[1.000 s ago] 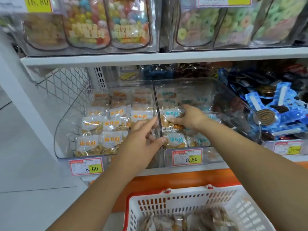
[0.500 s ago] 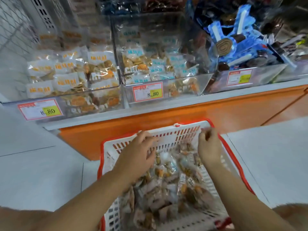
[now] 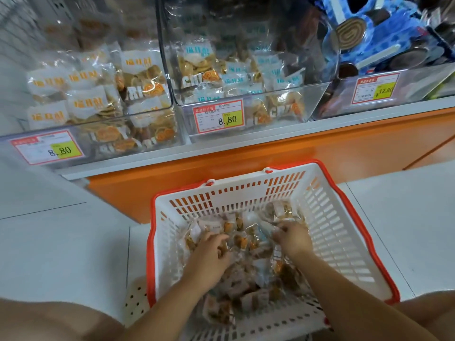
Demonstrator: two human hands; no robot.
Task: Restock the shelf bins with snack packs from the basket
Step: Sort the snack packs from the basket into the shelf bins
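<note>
Below, my left hand (image 3: 211,251) and right hand (image 3: 293,239) sink into snack packs (image 3: 246,243) heaped across the basket (image 3: 236,200) floor. Fingers curl among wrappers; whether either grasps one, I cannot tell. Shelf bins (image 3: 270,108) stand beyond its far rim.

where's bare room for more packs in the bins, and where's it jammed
Free: the right side of the middle bin, between its packs and its right wall. Also the floor tiles left of the basket. Crowded: the left bin, piled to its front wall, and the basket bottom, covered by packs.
</note>
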